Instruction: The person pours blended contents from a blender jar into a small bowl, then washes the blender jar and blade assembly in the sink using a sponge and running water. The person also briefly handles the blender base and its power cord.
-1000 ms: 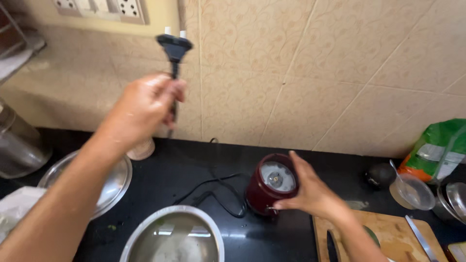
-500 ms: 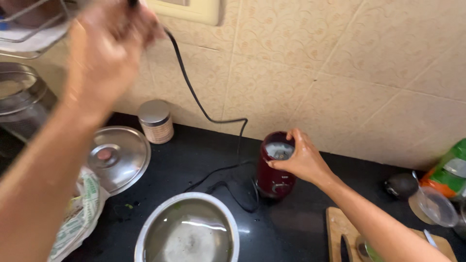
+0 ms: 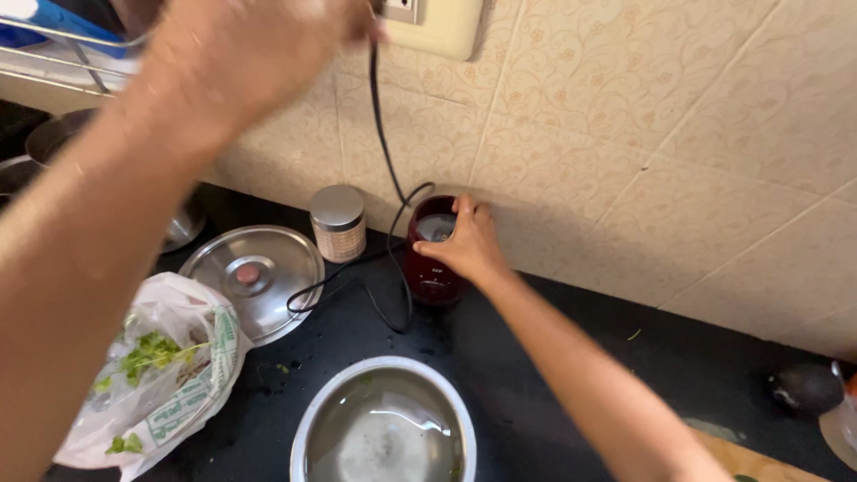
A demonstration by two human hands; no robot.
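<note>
Reaching to the upper middle of the frame, the left hand (image 3: 254, 45) closes on the cord (image 3: 384, 134) at the wall socket (image 3: 437, 25). The cord drops straight down to the dark red grinder (image 3: 432, 268), which the right hand (image 3: 469, 245) clasps from above at centre frame.

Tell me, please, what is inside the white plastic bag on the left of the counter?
Green leafy herbs show at the open mouth of the plastic bag, some sprigs sticking out. The bag's printed white film covers the rest, so anything deeper inside cannot be seen.

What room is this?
Most likely a home kitchen: a small red grinder on a black counter, a steel bowl, a pot lid and a tiled wall.
</note>
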